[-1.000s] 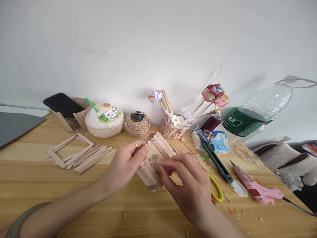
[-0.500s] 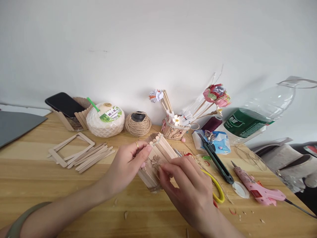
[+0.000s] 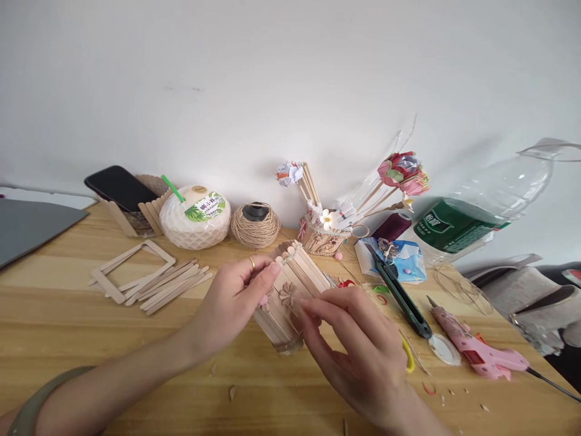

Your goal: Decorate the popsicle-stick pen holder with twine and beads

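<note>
My left hand [image 3: 240,290] grips a small container made of wooden craft sticks [image 3: 297,278], thumb over its scalloped upper edge. The container is tilted, and a flower made of small wooden petals [image 3: 287,294] sits on the side facing me. A pink bead [image 3: 264,300] with more petals shows beside my left thumb. My right hand [image 3: 358,345] is closed in a pinch just right of the flower, close to the container's side. Whatever lies between those fingertips is too small to make out.
Loose craft sticks [image 3: 175,284] and a stick frame [image 3: 131,272] lie left. Behind stand a coconut [image 3: 195,224], twine [image 3: 255,227] and a decorated flower holder [image 3: 324,236]. A utility knife [image 3: 399,293], yellow-handled scissors [image 3: 408,356], a pink glue gun [image 3: 481,351] and a large bottle [image 3: 458,224] are right.
My right hand has drawn slightly right, away from the petal flower, still pinched. It now covers more of the yellow scissor handle. My left hand keeps its hold on the container.
</note>
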The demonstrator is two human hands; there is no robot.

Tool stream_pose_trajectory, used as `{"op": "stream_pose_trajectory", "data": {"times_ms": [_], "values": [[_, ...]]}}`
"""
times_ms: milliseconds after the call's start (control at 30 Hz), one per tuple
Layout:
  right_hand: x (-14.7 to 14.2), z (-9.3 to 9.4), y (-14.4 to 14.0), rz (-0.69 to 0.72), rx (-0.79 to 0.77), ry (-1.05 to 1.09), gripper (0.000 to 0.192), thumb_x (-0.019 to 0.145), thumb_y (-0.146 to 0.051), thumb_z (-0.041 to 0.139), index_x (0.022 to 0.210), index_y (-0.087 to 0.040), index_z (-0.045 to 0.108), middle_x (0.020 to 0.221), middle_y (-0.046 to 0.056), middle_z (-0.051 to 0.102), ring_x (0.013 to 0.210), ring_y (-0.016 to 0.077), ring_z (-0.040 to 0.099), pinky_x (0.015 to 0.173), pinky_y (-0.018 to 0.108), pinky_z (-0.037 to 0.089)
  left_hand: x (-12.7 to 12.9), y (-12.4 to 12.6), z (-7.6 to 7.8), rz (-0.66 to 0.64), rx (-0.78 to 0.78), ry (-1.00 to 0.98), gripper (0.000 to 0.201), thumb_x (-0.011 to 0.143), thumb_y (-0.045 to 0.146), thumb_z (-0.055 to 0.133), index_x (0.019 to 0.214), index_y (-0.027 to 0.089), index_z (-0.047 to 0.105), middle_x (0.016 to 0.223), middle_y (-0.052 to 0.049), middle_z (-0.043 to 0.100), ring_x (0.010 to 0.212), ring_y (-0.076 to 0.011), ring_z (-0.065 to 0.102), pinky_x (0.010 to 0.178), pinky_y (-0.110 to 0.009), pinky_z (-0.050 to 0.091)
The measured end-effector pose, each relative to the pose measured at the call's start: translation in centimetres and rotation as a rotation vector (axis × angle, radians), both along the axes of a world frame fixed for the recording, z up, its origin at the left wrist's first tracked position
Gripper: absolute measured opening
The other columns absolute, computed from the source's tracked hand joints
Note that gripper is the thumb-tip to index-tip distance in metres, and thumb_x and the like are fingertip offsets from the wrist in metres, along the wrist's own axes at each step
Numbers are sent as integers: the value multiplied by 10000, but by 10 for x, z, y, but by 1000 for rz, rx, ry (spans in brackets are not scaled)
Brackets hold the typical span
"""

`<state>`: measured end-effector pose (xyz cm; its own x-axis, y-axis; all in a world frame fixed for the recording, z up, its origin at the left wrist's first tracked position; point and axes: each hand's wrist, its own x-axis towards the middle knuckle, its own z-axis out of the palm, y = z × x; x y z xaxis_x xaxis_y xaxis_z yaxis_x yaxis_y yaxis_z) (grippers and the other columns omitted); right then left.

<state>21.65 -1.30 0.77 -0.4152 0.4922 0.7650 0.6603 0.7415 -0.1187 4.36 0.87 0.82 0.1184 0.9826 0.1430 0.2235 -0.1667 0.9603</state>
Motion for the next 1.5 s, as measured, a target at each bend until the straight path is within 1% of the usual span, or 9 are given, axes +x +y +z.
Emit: {"op": "stream_pose_trajectory", "data": {"times_ms": [100,367,633,767,867,967,1100,1267,1500], "values": [[-1,-2,-1,8,-7,-19,133,777,-82,614,869,-177,603,750,21,628,650,126,580,564,246,484,0,-1,0,9,0,-6,295,844,388,455,616,203,491,515,68,382,489,-105,453,471,-203,378],[0,-7,0,2,33,-72,171,768,-68,631,906,-168,609,746,22,644,640,126,555,553,243,473,0,-2,-2,0,6,7,312,851,397,451,614,202,507,502,66,429,490,-106,474,476,-204,380],[3,-7,-1,-1,89,-182,158,781,-122,634,932,-165,613,778,21,681,672,149,570,594,283,476,1,-2,-2,-37,-2,-41,306,865,364,449,609,199,475,509,74,381,497,-93,457,472,-195,355],[3,-3,-1,30,55,-104,158,765,-93,646,894,-176,607,756,18,661,642,133,552,572,263,471,0,-1,-2,-40,4,-46,311,869,358,445,604,197,469,507,74,385,495,-91,444,473,-194,351],[5,-1,0,62,30,-60,191,755,-65,647,917,-157,606,763,34,631,664,135,545,577,260,465,0,-2,-1,-39,-2,-42,314,867,369,444,606,197,474,500,75,382,486,-91,427,469,-193,347],[6,-1,2,72,26,-76,193,760,-72,640,933,-154,613,775,35,618,678,138,538,584,264,455,-1,-4,0,-33,-3,-34,316,865,370,441,601,198,469,488,77,376,476,-91,420,464,-194,343],[6,-1,4,76,40,-83,146,769,-80,634,892,-158,619,774,27,616,681,130,526,599,259,447,0,-4,0,-33,-3,-39,314,868,359,442,601,196,470,484,79,393,472,-86,420,464,-187,338],[5,1,5,75,27,-91,148,779,-80,625,892,-175,614,772,19,627,673,125,527,591,252,450,1,-2,2,-29,-6,-46,313,861,346,448,587,194,456,476,82,375,462,-82,399,454,-182,325],[5,4,5,81,32,-119,130,779,-70,627,877,-155,620,770,30,628,682,127,511,612,253,449,0,-4,3,-29,15,-44,316,860,351,443,584,196,453,473,83,366,456,-82,395,448,-181,327]]}}
